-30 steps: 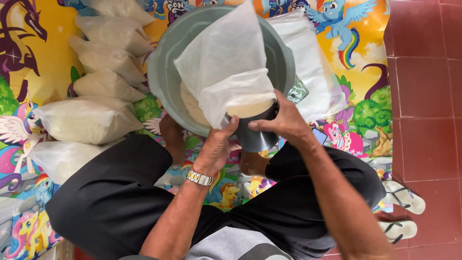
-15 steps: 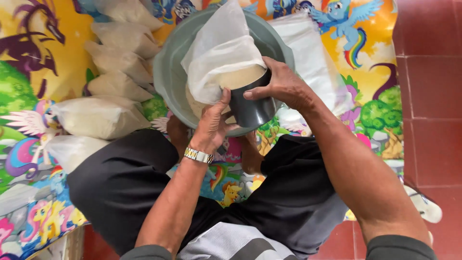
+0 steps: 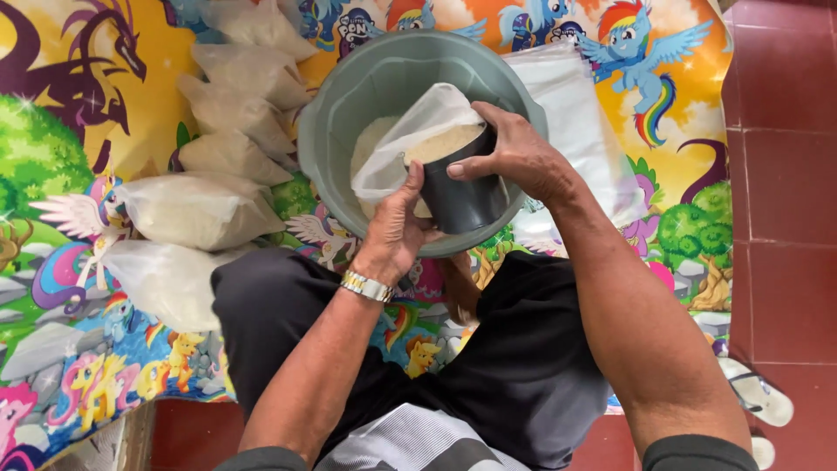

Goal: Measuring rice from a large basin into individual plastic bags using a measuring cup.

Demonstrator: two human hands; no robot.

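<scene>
Over grey basin [image 3: 340, 131], right hand [image 3: 514, 157] gripping dark cup [image 3: 462, 196] of rice, left hand [image 3: 397, 222] clutching plastic bag [image 3: 410, 131], filled bags [image 3: 200, 209] at nine o'clock.

grey-green basin [image 3: 340, 131], dark grey cup [image 3: 462, 196], bright cartoon-printed mat [image 3: 78, 105], red floor tiles [image 3: 785, 174].

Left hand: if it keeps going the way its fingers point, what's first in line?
The left hand points up-screen at the clear plastic bag it already touches; beyond that, probably rice in the grey basin. Depth is unclear.
</scene>
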